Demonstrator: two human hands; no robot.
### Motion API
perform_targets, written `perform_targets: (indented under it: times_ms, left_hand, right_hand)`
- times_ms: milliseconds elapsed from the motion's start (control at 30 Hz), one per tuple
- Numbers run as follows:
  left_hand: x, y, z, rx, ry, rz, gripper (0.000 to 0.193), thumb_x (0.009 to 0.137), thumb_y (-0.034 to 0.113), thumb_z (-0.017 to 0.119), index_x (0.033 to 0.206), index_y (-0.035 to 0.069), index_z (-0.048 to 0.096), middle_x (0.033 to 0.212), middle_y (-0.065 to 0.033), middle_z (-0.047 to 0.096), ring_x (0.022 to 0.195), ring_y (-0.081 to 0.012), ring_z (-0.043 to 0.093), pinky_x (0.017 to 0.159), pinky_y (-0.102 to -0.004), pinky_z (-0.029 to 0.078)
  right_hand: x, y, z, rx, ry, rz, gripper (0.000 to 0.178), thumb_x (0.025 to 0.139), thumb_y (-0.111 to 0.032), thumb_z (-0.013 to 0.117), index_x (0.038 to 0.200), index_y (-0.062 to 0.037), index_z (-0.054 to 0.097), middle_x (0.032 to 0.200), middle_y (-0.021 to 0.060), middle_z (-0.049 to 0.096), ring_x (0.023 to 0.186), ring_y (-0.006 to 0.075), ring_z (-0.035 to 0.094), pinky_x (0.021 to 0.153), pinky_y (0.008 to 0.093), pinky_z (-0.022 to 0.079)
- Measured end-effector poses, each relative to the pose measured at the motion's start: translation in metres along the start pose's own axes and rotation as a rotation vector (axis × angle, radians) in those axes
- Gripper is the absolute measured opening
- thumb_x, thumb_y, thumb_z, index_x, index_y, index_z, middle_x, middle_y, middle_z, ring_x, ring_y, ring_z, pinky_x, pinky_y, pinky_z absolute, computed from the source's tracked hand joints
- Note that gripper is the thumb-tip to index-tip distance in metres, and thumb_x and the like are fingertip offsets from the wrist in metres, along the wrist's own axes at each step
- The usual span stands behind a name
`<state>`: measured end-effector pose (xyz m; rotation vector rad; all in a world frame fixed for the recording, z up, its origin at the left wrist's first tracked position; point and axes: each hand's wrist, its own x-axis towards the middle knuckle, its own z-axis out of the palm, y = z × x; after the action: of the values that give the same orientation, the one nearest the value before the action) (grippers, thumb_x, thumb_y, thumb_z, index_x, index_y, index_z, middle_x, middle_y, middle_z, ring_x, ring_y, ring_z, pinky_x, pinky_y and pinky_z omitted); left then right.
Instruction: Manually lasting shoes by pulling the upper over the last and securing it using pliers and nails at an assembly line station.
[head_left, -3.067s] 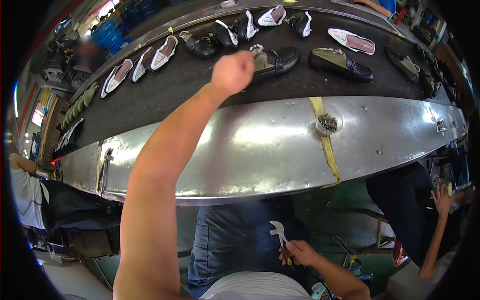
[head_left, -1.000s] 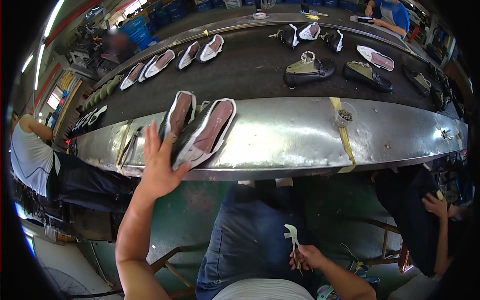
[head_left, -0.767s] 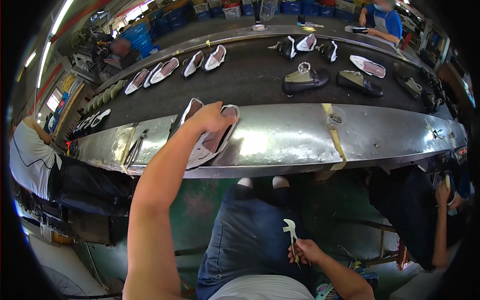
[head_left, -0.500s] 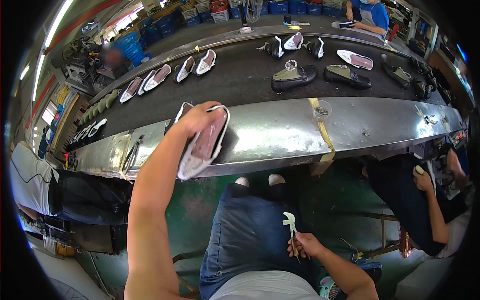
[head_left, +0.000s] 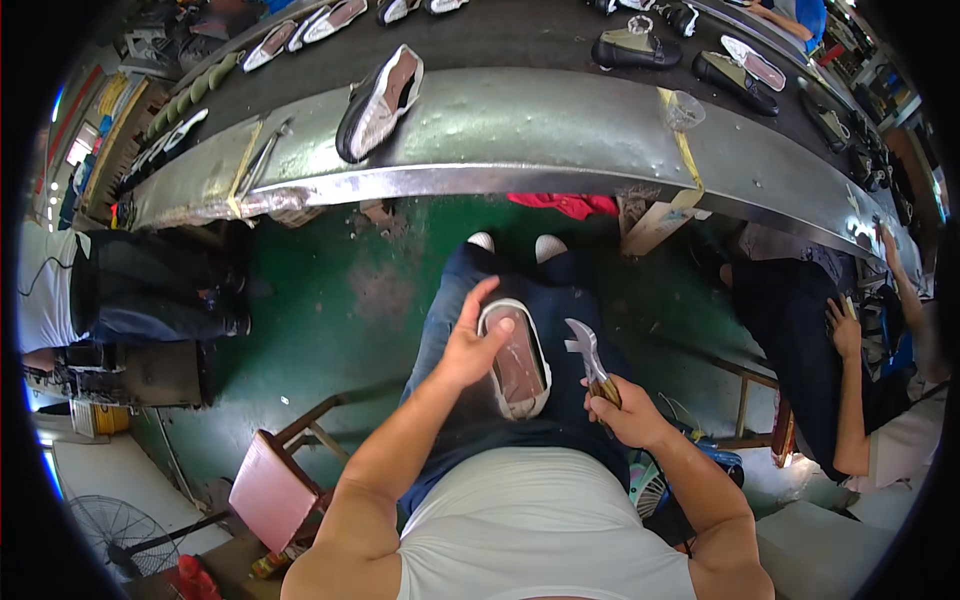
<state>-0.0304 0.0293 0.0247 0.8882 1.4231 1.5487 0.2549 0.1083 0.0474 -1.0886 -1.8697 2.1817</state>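
Left hand (head_left: 468,352) was at the shoe with a long pinkish-brown bottom panel and white rim (head_left: 520,375). Thumb lay over the panel toward its far end; index finger stretched out past the rim, so the thumb-to-index gap was wide. Other left fingers mostly hidden, couldn't tell how firmly they gripped. That shoe sat bottom up, just right of the left palm, above the lap of the blue jeans (head_left: 578,290). Couldn't tell if it rested there.

Right hand (head_left: 628,412) had its fingers wrapped around the yellowish handles of the steel pincers with a hammer-like head (head_left: 590,362). Head rose beyond the knuckles, tilted toward the shoe, near it but apart.

Well beyond the left fingertips: a second, black-sided shoe with the same white rim (head_left: 385,105), mostly on the grey sheet-metal strip (head_left: 520,120), far end over the black worktop (head_left: 520,30). Left of it, a slim metal tool (head_left: 262,160). Beyond the right fingers, off to their right: a clear plastic cup (head_left: 684,110) at a yellow tape strip (head_left: 688,152). Farther out, a black-and-olive shoe (head_left: 632,50). Red cloth (head_left: 565,204) showed under the strip's near edge, ahead of both hands. Flat pink-topped stool (head_left: 275,490) was left of the left fingers, closer to the body. Co-worker in dark trousers (head_left: 790,350) sat well right of the right fingers.
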Motion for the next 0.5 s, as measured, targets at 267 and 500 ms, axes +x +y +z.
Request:
perform_targets:
  times_ms: [267, 500]
  left_hand:
    - [-0.014, -0.005, -0.019, 0.052, -0.231, -0.054, 0.058, 0.104, 0.033, 0.052, 0.153, 0.011, 0.031, 0.153, -0.0146, 0.029, 0.145, -0.0274, 0.027, 0.118, -0.0378, 0.024]
    - [-0.016, 0.012, -0.013, 0.265, -0.194, -0.035, 0.052, 0.105, 0.028, 0.05, 0.151, 0.007, 0.036, 0.152, -0.0162, 0.039, 0.141, -0.0287, 0.038, 0.116, -0.0362, 0.03]
  right_hand:
    - [0.004, -0.056, 0.028, -0.27, -0.147, -0.064, 0.03, 0.1, -0.014, 0.055, 0.126, 0.0014, 0.058, 0.101, 0.0067, 0.068, 0.084, 0.0116, 0.063, 0.077, 0.0292, 0.053]
    - [0.021, -0.079, 0.022, 0.083, -0.295, 0.197, 0.018, 0.102, -0.015, 0.052, 0.11, -0.0017, 0.06, 0.088, 0.0045, 0.065, 0.082, 0.0136, 0.064, 0.072, 0.0282, 0.053]
